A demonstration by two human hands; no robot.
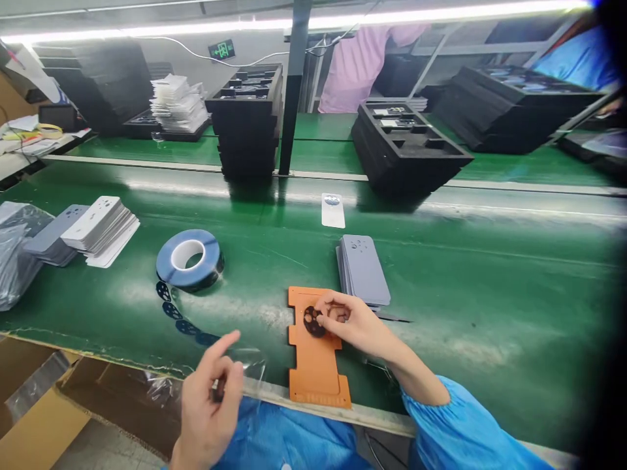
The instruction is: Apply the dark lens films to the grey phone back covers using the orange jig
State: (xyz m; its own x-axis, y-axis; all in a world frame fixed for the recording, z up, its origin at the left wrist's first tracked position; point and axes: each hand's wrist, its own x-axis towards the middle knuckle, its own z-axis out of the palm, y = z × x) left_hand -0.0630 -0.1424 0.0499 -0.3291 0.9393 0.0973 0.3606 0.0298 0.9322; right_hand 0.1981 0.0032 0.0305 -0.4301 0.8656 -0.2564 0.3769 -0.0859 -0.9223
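Observation:
An orange fixture plate (317, 369) lies near the front edge of the green table. Over its upper part, my right hand (350, 320) pinches a round black piece with holes (313, 321) between thumb and fingertips. To the left, my left hand (213, 391) is raised at the table edge, index finger and thumb apart, with clear film close beside it; its other fingers are curled. A blue tape roll (208, 258) lies left of the fixture, and a strip of dark round pieces (171, 311) trails from it toward my left hand. A stack of grey plates (367, 271) stands behind the fixture.
A single white plate (334, 214) lies farther back. White plates (105, 228), grey plates (56, 238) and a plastic bag (17, 261) are at the left. Black tray stacks (249, 130) line the back. A person in pink (353, 68) is beyond. Cardboard boxes (59, 424) stand below left.

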